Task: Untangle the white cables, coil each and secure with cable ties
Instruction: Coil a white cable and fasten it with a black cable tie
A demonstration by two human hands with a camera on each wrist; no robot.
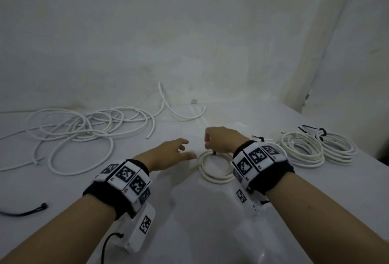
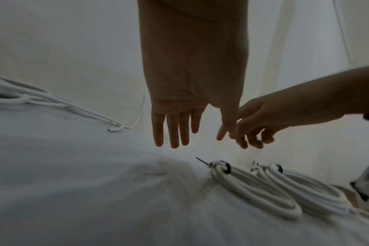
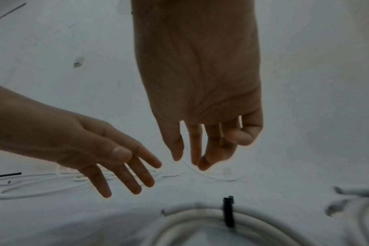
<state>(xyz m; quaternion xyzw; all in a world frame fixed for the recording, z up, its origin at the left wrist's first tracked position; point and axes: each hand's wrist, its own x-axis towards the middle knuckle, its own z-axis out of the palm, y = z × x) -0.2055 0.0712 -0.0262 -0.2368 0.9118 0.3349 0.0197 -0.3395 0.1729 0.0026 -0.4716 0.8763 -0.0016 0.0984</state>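
A small coil of white cable [image 1: 216, 176] lies on the white tabletop at the centre, bound by a black cable tie [image 1: 214, 153]. My right hand [image 1: 212, 141] hovers just above that tie, fingers hanging loosely curled and holding nothing; the right wrist view shows the tie [image 3: 228, 211] below the fingertips [image 3: 195, 159]. My left hand [image 1: 181, 150] is just left of the coil, fingers straight and spread, empty. A loose tangle of white cables [image 1: 84, 129] sprawls at the far left. Two more tied coils [image 1: 303, 152] [image 1: 339, 147] lie to the right.
A spare black cable tie [image 1: 25, 211] lies near the left front of the table. A white wall [image 1: 189, 42] stands close behind the table, and the table's right edge [image 1: 374, 158] runs just past the coils.
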